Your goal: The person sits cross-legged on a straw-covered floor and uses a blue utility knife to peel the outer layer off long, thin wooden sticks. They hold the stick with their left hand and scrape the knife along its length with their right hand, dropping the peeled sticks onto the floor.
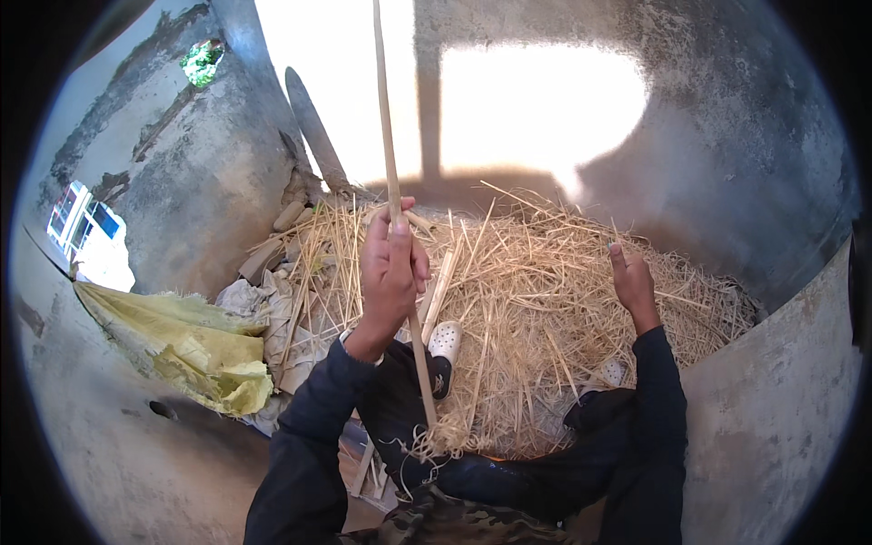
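Observation:
My left hand (pixel 389 277) is wrapped round a long, slim, pale wooden stick (pixel 422 368). The stick rises past the top of the view, and its lower end comes down to my lap. Thin curled shavings (pixel 443 438) lie on my lap about that end. Out to the right, over the straw, my right hand (pixel 633 280) is closed with its thumb up. A tiny bluish-green spot shows at the thumb tip; whatever the fingers hold is too small or hidden to name.
A heap of straw and shavings (pixel 536 300) covers the floor ahead, round my pale clog (pixel 445 341). A yellow sack (pixel 195 350) and broken bricks (pixel 259 262) lie at left. Rough walls (pixel 727 118) enclose the space; the left one has holes.

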A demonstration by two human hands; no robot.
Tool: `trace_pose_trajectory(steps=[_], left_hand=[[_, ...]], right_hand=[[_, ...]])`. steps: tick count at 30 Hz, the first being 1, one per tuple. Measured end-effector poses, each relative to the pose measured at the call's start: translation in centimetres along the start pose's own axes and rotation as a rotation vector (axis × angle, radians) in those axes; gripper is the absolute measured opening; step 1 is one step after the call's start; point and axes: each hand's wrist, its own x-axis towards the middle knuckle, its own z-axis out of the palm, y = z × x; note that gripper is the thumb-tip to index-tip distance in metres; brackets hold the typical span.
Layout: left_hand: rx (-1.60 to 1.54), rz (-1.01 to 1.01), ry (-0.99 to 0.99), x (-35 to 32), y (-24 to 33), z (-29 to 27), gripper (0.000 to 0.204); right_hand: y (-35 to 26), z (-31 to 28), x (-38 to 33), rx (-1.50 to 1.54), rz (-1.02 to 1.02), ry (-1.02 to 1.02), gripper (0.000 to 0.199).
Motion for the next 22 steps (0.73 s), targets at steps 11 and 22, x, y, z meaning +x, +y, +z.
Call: trace_pose_trajectory(steps=[11, 22], left_hand=[[-0.241, 0.197, 0.662, 5.0, -5.4, 5.2, 0.026], [-0.688, -0.465, 0.458, -7.9, -8.9, 13.6, 0.026]], right_hand=[[-7.9, -1.2, -7.5, 0.472, -0.296, -0.32, 0.061], [-4.9, 2.7, -6.7, 1.164, 0.258, -0.217, 0.049]])
